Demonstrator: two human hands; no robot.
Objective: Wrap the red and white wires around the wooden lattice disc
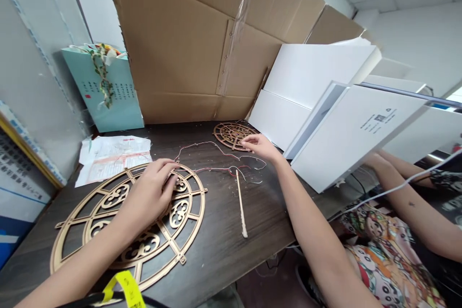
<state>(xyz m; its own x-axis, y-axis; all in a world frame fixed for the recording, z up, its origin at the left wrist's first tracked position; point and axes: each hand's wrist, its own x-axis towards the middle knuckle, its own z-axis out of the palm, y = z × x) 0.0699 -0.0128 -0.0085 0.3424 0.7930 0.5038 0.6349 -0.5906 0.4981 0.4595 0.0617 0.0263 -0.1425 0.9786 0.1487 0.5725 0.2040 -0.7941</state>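
Observation:
A large round openwork wooden frame (pixel 200 209) lies on the dark table at the left. My left hand (pixel 155 187) rests over its upper part, fingers curled together near the rim where a thin wire meets it; what they pinch is too small to make out. Thin red and white wires (pixel 209 143) loop across the table to the right. My right hand (pixel 258 146) hovers by a smaller round wooden piece (pixel 231 134) at the back, thumb and fingertips close together, their contents unclear. Between my arms lies a thin wooden stick (pixel 240 202) with a whitish lower end.
Crumpled paper (pixel 111 154) lies at the left, before a light green bag (pixel 115 91). Tall cardboard (pixel 180 33) stands at the back, white boxes (pixel 346 134) at the right. Another person's arm (pixel 407 197) shows beyond them. A yellow-tagged black cable (pixel 124 288) crosses the near left.

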